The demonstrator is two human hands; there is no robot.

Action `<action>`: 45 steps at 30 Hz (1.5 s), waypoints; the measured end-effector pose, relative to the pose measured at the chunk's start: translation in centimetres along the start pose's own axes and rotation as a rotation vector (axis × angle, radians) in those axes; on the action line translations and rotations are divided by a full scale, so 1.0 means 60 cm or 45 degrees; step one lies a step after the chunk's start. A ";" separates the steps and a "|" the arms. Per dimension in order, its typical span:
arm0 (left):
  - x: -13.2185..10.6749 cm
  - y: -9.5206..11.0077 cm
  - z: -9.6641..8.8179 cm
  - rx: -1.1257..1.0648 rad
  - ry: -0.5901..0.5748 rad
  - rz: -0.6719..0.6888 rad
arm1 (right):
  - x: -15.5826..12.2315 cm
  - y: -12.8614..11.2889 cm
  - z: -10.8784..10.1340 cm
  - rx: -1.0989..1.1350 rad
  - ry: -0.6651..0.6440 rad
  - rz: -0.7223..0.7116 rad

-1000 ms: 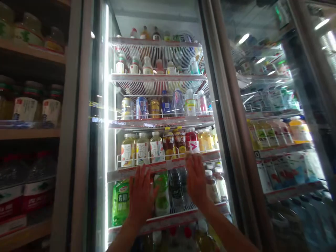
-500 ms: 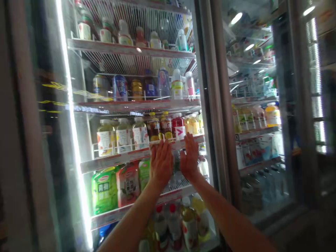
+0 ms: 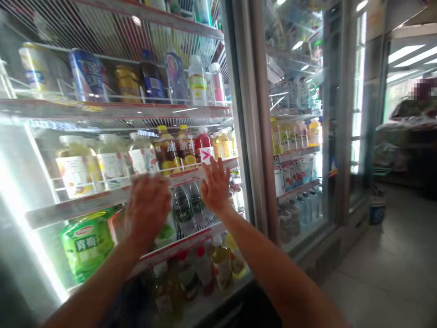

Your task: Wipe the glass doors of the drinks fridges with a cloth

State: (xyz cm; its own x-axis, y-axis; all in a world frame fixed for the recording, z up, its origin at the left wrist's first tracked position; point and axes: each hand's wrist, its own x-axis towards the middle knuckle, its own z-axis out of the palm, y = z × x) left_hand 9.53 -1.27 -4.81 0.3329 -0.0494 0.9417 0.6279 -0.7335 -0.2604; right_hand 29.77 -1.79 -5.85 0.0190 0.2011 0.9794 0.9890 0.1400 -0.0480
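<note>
My right hand (image 3: 216, 186) is raised in front of a shelf edge (image 3: 182, 177), its fingers spread. Just above its fingertips stands a red bottle (image 3: 204, 142) with a pink V on a white label. Motion smears my left hand (image 3: 148, 212), whose fingers do not show clearly. It is before the same shelf, below a white-capped bottle (image 3: 141, 152) and left of the dark-labelled clear bottles (image 3: 184, 210). Brown tea bottles (image 3: 167, 150) with yellow caps stand between the hands, higher up. I cannot tell whether either hand touches anything.
A metal door frame (image 3: 252, 114) rises right of my hands, with another glass-fronted drinks cooler (image 3: 298, 182) beyond it. Cans (image 3: 88, 75) and bottles line the upper shelf. A green pouch (image 3: 88, 246) stands at lower left. Tiled floor (image 3: 385, 269) extends at right.
The view has moved closer to the shelves and turned right. My hands have spread apart, the left moving leftward along the shelf; the fingers of my right hand are spread wider.
</note>
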 end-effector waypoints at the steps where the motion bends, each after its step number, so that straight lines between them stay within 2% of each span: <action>1: 0.000 0.013 0.018 0.050 -0.111 0.148 | -0.002 0.002 0.000 0.023 0.013 -0.014; 3: -0.006 0.012 0.026 0.161 -0.183 0.271 | -0.005 0.006 0.000 0.089 0.072 -0.040; 5: -0.023 -0.026 -0.012 0.287 -0.120 0.154 | -0.007 0.008 0.001 0.156 0.148 -0.065; 7: -0.042 -0.081 -0.078 0.454 0.057 -0.109 | -0.009 0.007 0.004 0.184 0.201 -0.065; 9: -0.056 -0.124 -0.137 0.613 0.341 -0.405 | -0.010 0.004 0.007 0.175 0.209 -0.040; 10: -0.060 -0.133 -0.153 0.666 0.457 -0.505 | -0.011 0.003 0.009 0.164 0.205 -0.023; 11: -0.061 -0.134 -0.155 0.696 0.527 -0.544 | -0.012 0.003 0.010 0.153 0.207 -0.013; 12: -0.061 -0.126 -0.146 0.701 0.540 -0.515 | -0.013 0.003 0.012 0.141 0.214 -0.010; 16: -0.048 -0.062 -0.060 0.530 0.216 -0.013 | -0.017 0.011 0.017 0.106 0.284 -0.067; 18: -0.049 -0.052 -0.043 0.483 0.111 0.096 | -0.018 0.014 0.017 0.109 0.312 -0.091; 20: -0.063 -0.069 -0.064 0.513 0.146 -0.008 | -0.018 0.013 0.015 0.133 0.341 -0.088; 23: -0.097 -0.110 -0.121 0.637 0.380 -0.416 | -0.019 0.006 0.012 0.197 0.335 -0.039; 24: -0.106 -0.115 -0.131 0.675 0.457 -0.534 | -0.020 0.003 0.012 0.212 0.329 -0.026; 25: -0.112 -0.113 -0.131 0.700 0.510 -0.600 | -0.021 0.001 0.012 0.221 0.327 -0.014; 26: -0.115 -0.103 -0.121 0.703 0.519 -0.587 | -0.021 0.000 0.012 0.224 0.322 0.001; 27: -0.117 -0.086 -0.103 0.684 0.476 -0.488 | -0.022 0.000 0.013 0.222 0.323 0.012; 28: -0.118 -0.066 -0.080 0.637 0.378 -0.317 | -0.023 0.001 0.014 0.221 0.322 0.016; 30: -0.124 -0.026 -0.038 0.493 0.102 0.127 | -0.024 0.005 0.017 0.223 0.325 0.001; 31: -0.131 -0.014 -0.027 0.438 0.000 0.264 | -0.024 0.008 0.017 0.225 0.327 -0.017; 32: -0.140 -0.010 -0.026 0.406 -0.062 0.327 | -0.024 0.011 0.018 0.227 0.334 -0.037; 34: -0.165 -0.027 -0.053 0.418 -0.066 0.233 | -0.023 0.015 0.018 0.231 0.347 -0.064; 36: -0.190 -0.063 -0.100 0.503 0.043 -0.046 | -0.022 0.015 0.018 0.220 0.333 -0.059; 37: -0.198 -0.079 -0.120 0.556 0.135 -0.239 | -0.023 0.013 0.018 0.210 0.320 -0.052; 39: -0.204 -0.094 -0.135 0.614 0.307 -0.547 | -0.026 0.006 0.018 0.187 0.298 -0.011; 40: -0.202 -0.090 -0.127 0.601 0.338 -0.595 | -0.029 0.001 0.020 0.175 0.289 0.025; 41: -0.198 -0.079 -0.110 0.555 0.307 -0.537 | -0.033 -0.003 0.022 0.164 0.284 0.057; 42: -0.193 -0.062 -0.089 0.487 0.219 -0.379 | -0.038 -0.007 0.025 0.155 0.288 0.071; 44: -0.187 -0.028 -0.052 0.340 -0.027 0.033 | -0.048 -0.012 0.031 0.135 0.305 0.062; 45: -0.188 -0.017 -0.044 0.285 -0.133 0.194 | -0.051 -0.012 0.033 0.127 0.319 0.034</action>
State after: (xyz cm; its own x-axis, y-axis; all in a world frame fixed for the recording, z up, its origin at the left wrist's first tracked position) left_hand 3.27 -1.74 -14.59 0.4988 -0.0692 0.8639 0.7008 -0.5542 -0.4491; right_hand 28.71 -0.58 -9.23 0.0931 -0.0384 0.9949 0.9685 0.2353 -0.0816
